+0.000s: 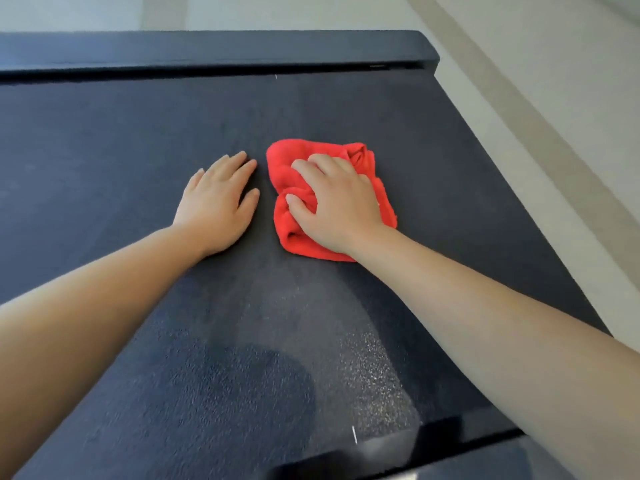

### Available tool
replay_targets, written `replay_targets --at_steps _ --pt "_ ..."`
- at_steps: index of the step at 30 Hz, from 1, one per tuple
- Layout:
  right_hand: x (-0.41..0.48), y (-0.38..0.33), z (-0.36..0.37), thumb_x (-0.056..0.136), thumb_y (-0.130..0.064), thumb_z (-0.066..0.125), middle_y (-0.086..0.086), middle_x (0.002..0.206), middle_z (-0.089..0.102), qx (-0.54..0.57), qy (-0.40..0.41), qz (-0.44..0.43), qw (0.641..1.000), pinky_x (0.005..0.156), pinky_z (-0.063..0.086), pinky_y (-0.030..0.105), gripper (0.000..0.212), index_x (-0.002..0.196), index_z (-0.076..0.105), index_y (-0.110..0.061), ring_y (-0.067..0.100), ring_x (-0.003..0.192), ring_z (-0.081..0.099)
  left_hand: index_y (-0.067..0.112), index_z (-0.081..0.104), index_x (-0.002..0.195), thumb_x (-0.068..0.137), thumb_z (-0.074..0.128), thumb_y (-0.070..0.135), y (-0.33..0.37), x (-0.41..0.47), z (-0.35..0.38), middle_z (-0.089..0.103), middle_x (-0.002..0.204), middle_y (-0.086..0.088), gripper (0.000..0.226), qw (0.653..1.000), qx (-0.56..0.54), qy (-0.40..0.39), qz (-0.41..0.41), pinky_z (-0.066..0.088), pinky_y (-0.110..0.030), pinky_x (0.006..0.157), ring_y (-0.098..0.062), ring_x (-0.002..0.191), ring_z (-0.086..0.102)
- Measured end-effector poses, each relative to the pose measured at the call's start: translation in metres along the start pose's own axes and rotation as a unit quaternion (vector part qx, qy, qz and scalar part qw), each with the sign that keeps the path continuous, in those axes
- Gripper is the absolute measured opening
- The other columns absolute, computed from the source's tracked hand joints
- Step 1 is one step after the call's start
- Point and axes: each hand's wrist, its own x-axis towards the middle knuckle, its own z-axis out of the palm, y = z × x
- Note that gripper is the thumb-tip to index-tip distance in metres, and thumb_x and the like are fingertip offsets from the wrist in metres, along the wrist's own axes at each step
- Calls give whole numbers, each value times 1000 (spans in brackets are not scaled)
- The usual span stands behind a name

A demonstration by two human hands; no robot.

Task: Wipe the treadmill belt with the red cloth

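The dark textured treadmill belt [138, 140] fills most of the view. A crumpled red cloth [287, 164] lies on it right of centre. My right hand [337, 199] presses down on the cloth, fingers bunching its folds. My left hand [218, 199] rests flat on the bare belt just left of the cloth, fingers together and holding nothing, a small gap from the cloth's edge. Both forearms reach in from the bottom corners.
A dark side rail [207, 46] runs along the far edge of the belt. Pale floor [554, 116] lies beyond and to the right. A second dark rail [467, 462] borders the near edge. A lighter streak [311, 323] marks the belt below the cloth.
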Motion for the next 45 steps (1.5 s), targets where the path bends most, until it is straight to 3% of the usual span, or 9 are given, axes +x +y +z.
replay_targets --at_steps 6,10,21,27,32,37,45 --pt "-61 -31 -5 84 -44 51 0 128 52 24 6 -31 999 81 44 42 44 123 55 -24 23 117 47 21 27 146 95 34 37 -12 -62 -14 19 156 3 53 1000 6 -19 0 10 -43 116 -18 144 14" --pt "-52 -32 -3 84 -47 49 -2 130 50 34 5 -22 999 85 42 43 45 124 55 -26 21 121 44 20 25 147 96 36 37 -12 -61 -15 19 156 4 55 1000 6 -15 -18 8 -42 116 -16 144 13" --pt "69 -15 26 89 -49 43 -2 138 45 16 18 34 999 94 37 47 49 132 47 -26 21 128 37 31 22 147 96 31 43 -42 46 -16 14 157 0 53 998 35 -25 -49 6 -47 116 -18 144 10" --pt "161 1 44 89 -49 43 -1 136 46 6 19 36 999 94 37 47 50 132 47 -25 23 128 38 38 33 141 92 38 46 -59 70 -7 26 152 5 50 998 27 44 -44 9 -43 114 -13 141 18" --pt "209 6 53 89 -49 42 0 136 46 8 16 37 999 96 37 46 51 133 46 -24 24 127 38 41 35 138 85 30 54 -60 73 -5 28 150 9 55 997 19 58 -46 10 -42 113 -9 140 19" --pt "177 3 45 90 -49 42 3 132 49 -1 10 31 999 93 38 45 50 133 46 -23 27 123 41 40 36 138 89 40 46 -60 73 -6 29 150 7 50 997 11 56 -45 11 -44 113 -11 140 19" --pt "42 -22 16 91 -45 47 -3 135 51 15 9 41 999 97 38 41 48 134 47 -23 23 124 44 24 39 140 95 38 32 -51 57 -10 30 152 -3 46 996 -20 58 -57 13 -45 115 -22 141 22"
